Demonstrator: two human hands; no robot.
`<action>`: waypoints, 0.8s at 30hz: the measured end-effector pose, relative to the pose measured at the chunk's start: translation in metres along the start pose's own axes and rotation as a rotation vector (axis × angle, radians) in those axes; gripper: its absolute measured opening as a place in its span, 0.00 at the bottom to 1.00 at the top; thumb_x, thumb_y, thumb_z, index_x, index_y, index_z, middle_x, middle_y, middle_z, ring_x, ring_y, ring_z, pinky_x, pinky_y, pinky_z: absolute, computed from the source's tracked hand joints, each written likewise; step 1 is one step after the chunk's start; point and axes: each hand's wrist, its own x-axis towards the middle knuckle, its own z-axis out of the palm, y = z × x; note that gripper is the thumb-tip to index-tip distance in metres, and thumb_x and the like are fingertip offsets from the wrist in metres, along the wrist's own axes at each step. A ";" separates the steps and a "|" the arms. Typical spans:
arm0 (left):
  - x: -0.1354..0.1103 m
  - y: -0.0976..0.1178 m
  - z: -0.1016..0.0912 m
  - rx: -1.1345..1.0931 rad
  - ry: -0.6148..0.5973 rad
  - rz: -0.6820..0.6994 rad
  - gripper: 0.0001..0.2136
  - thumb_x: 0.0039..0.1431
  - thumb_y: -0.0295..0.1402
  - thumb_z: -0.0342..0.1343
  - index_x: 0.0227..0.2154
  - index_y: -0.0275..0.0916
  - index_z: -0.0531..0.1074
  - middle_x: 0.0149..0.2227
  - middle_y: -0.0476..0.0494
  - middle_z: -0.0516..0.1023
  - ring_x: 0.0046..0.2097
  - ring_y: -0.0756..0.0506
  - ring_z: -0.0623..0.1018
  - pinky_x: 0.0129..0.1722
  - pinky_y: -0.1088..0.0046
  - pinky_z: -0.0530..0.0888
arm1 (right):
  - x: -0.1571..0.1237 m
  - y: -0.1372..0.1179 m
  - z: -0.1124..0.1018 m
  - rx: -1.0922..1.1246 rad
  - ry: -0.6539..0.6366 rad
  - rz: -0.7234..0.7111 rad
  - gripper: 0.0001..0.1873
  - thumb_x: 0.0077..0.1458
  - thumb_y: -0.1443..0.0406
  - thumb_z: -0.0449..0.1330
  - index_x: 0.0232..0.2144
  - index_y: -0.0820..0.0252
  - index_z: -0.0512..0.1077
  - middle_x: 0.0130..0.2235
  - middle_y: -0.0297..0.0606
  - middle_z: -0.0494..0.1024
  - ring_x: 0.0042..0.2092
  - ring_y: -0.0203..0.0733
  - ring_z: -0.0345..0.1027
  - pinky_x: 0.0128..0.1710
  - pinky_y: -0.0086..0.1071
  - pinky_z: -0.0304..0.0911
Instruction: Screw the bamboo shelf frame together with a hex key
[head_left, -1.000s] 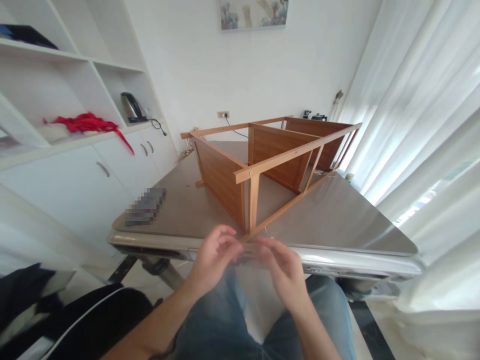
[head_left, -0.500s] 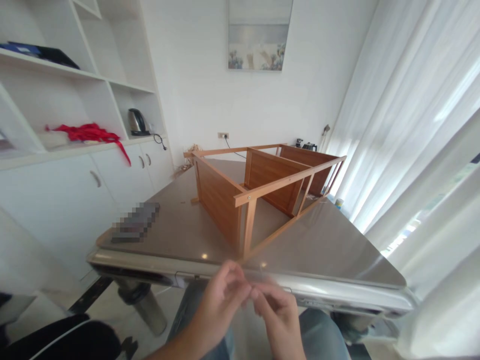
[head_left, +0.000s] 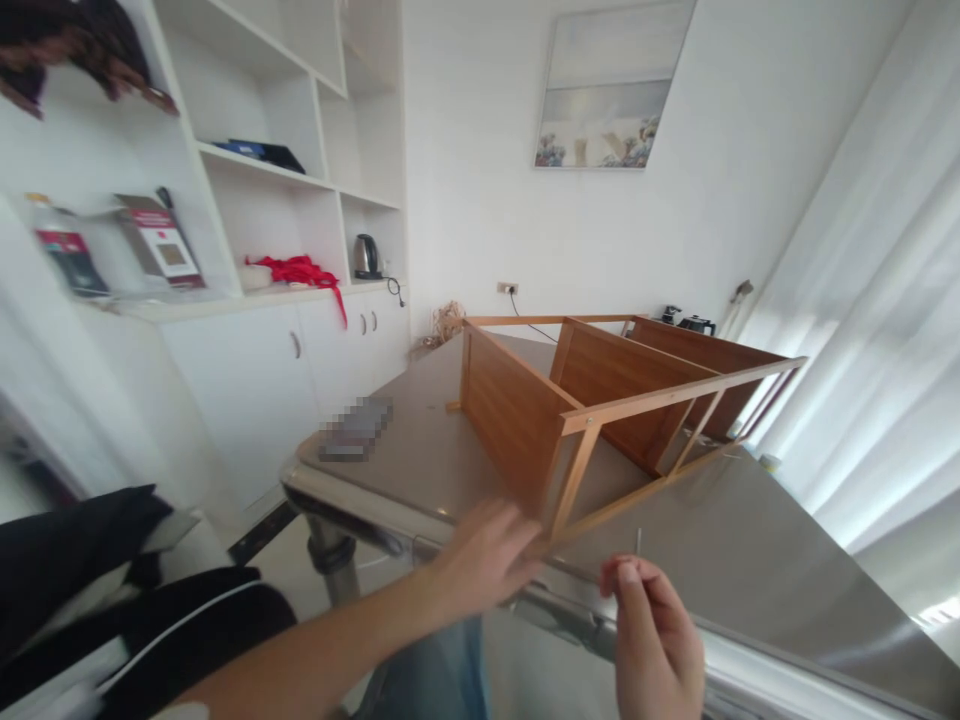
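A wooden shelf unit (head_left: 517,420) lies on its side across the table, its near end toward me. My left hand (head_left: 491,555) is in front of that near end, at the table edge. Its fingers are stretched out and somewhat blurred, with nothing visible in them; I cannot tell whether they touch the wood. My right hand (head_left: 652,625) is closed in a pinch at the front edge, right of the shelf unit's near corner. A thin metal pin (head_left: 638,541) sticks up from its fingertips; the rest of it is hidden.
The grey table (head_left: 720,555) has a metal front edge. A pixelated dark flat item (head_left: 356,428) lies at its left corner. White cabinets (head_left: 232,400) stand at the left, with a kettle (head_left: 366,257) and red cloth (head_left: 300,270) above. Curtains (head_left: 862,350) hang at the right.
My hands, together before, are now apart: the left by the shelf unit's near end, the right farther right with the metal pin showing. My view has turned left.
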 end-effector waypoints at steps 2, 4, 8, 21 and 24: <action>0.003 0.000 -0.002 0.029 -0.026 0.037 0.15 0.70 0.46 0.53 0.50 0.43 0.73 0.41 0.43 0.74 0.45 0.40 0.74 0.46 0.62 0.71 | 0.019 -0.002 0.003 -0.111 0.014 -0.019 0.19 0.61 0.47 0.62 0.36 0.56 0.74 0.37 0.40 0.79 0.40 0.46 0.72 0.43 0.34 0.66; 0.006 0.002 -0.007 0.062 -0.049 0.043 0.17 0.70 0.48 0.52 0.51 0.43 0.73 0.42 0.42 0.74 0.46 0.40 0.74 0.45 0.62 0.70 | 0.038 -0.001 0.010 -0.184 -0.041 -0.037 0.21 0.61 0.45 0.61 0.38 0.57 0.74 0.43 0.44 0.82 0.45 0.50 0.74 0.48 0.36 0.65; 0.014 0.004 -0.013 0.169 -0.099 0.050 0.19 0.69 0.53 0.50 0.46 0.43 0.73 0.42 0.40 0.73 0.45 0.38 0.73 0.44 0.61 0.70 | 0.062 0.006 0.026 -0.381 -0.223 -0.164 0.20 0.65 0.46 0.57 0.37 0.56 0.73 0.37 0.42 0.81 0.37 0.47 0.72 0.39 0.36 0.64; 0.020 -0.009 -0.013 0.240 -0.122 0.151 0.12 0.70 0.42 0.54 0.40 0.37 0.72 0.37 0.41 0.75 0.39 0.40 0.77 0.39 0.64 0.73 | 0.051 0.000 0.028 -0.375 -0.195 -0.242 0.19 0.68 0.48 0.55 0.37 0.55 0.73 0.37 0.42 0.80 0.39 0.47 0.74 0.42 0.37 0.68; 0.025 -0.014 -0.023 0.249 -0.089 0.186 0.11 0.70 0.40 0.53 0.39 0.37 0.72 0.36 0.41 0.75 0.39 0.40 0.78 0.38 0.64 0.74 | 0.042 -0.009 0.028 -0.226 -0.165 -0.116 0.19 0.65 0.46 0.57 0.37 0.55 0.73 0.38 0.43 0.81 0.38 0.47 0.77 0.41 0.37 0.71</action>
